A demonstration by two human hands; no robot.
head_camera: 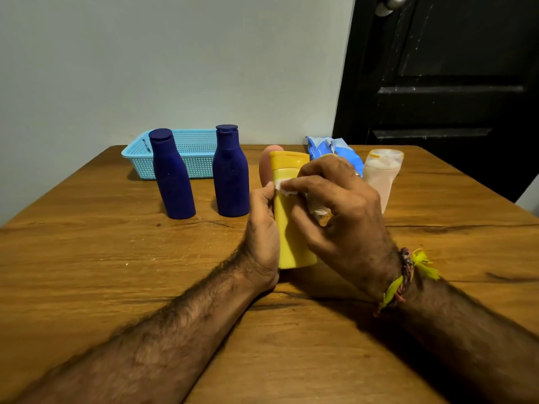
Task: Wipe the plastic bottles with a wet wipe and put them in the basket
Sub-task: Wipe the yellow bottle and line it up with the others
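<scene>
My left hand [262, 228] grips a yellow plastic bottle [291, 228] from its left side, holding it just above the wooden table [116, 272]. My right hand [335, 211] pinches a white wet wipe [287, 189] against the bottle's upper front. Two dark blue bottles [173, 179] [230, 173] stand upright left of my hands. A pinkish bottle [267, 167] shows partly behind the yellow one. A translucent bottle [380, 177] stands to the right. The light blue basket [192, 150] sits at the back left with nothing seen inside.
A blue pack of wet wipes [326, 148] lies at the table's far edge, behind my right hand. A pale wall runs behind the table. A black door [452, 83] stands at the back right.
</scene>
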